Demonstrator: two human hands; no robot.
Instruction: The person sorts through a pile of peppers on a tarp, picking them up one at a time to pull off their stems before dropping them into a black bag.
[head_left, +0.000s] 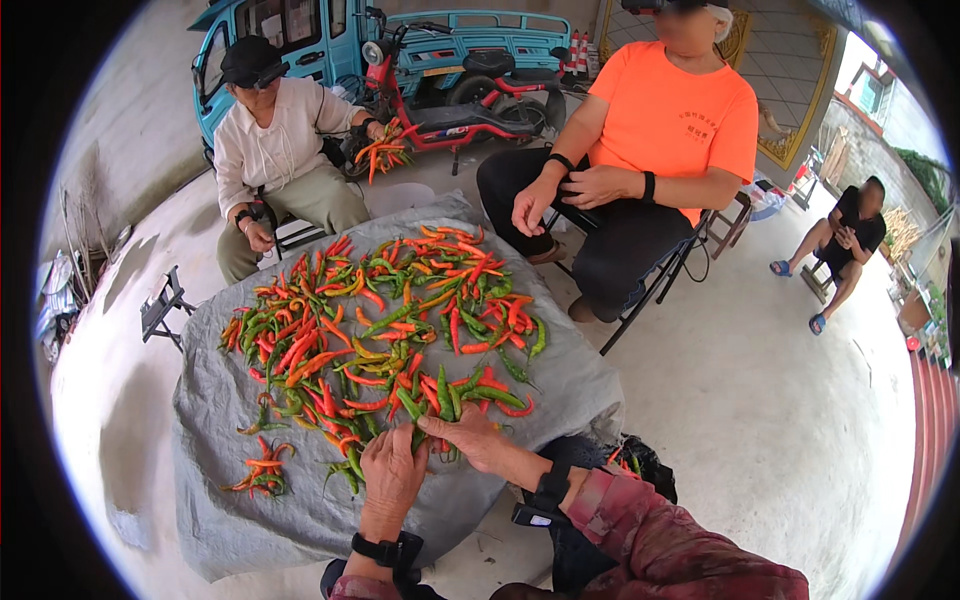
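Note:
Red, green and orange chili peppers (310, 340) lie heaped over a grey cloth (220, 410) in front of me. At the heap's near edge my left hand (393, 470) is closed, its fingers drawn together beside the right thumb; whatever it pinches is hidden. My right hand (472, 437) is closed around a few green chili peppers (445, 394), which point away from me. The two hands almost touch at the fingertips. Left of my left hand, a small separate pile of peppers (264, 468) rests on the cloth.
Across the cloth, a person in a light shirt (283, 140) holds a bunch of peppers (383, 155). Another person in an orange shirt (675, 115) sits at the right. Beside my right forearm is a black bag (650, 470) with peppers inside. A small black stool (167, 308) stands left.

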